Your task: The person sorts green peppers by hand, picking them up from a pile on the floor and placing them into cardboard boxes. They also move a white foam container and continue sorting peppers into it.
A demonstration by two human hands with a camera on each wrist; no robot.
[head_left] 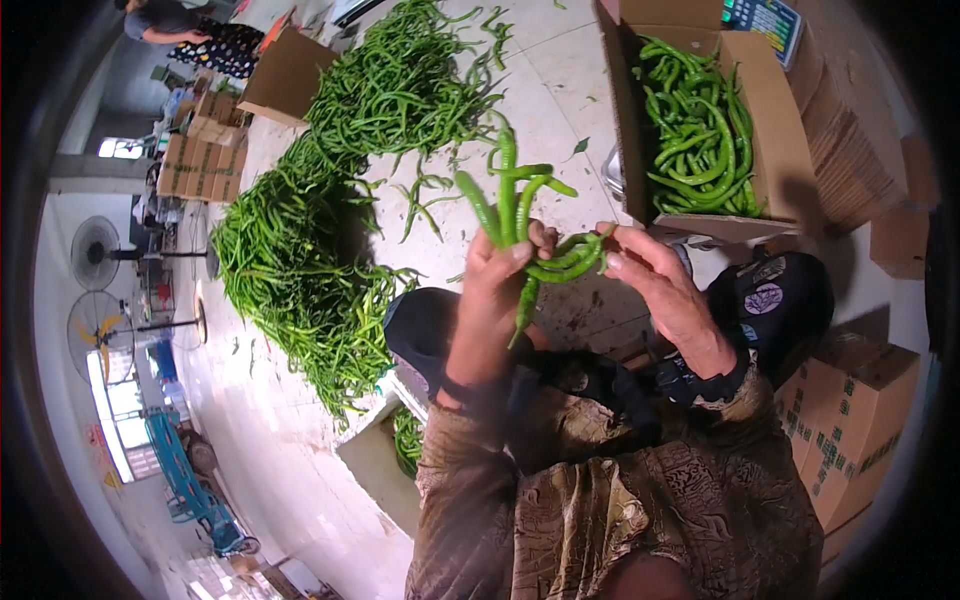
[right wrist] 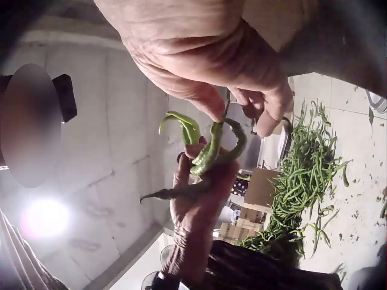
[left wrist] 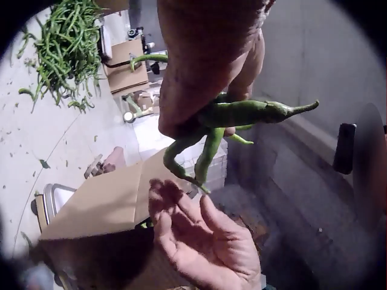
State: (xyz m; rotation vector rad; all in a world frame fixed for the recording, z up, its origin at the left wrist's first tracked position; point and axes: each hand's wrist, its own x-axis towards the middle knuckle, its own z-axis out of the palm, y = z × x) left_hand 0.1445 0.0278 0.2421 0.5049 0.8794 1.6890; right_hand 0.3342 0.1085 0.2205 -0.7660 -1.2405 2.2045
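My left hand [head_left: 492, 285] grips a small bunch of long green chili peppers [head_left: 508, 205]. Some stick up past the thumb, others curve toward the right hand, and one hangs below. In the left wrist view, a thick chili pepper [left wrist: 248, 113] points sideways from the fist and two curved ones reach downward. My right hand [head_left: 668, 290] is beside the bunch, its fingers spread apart and its thumb tip right at the end of a curved pepper. In the right wrist view, that pepper's stem end meets the right thumb [right wrist: 208, 106].
A large heap of green chili peppers [head_left: 300, 230] covers the pale floor ahead and left. An open cardboard box [head_left: 775, 130] with peppers stands front right, near a scale [head_left: 765, 25]. A bin [head_left: 370, 465] sits lower left, printed cartons [head_left: 850, 430] right. Another person [head_left: 185, 30] stands far left.
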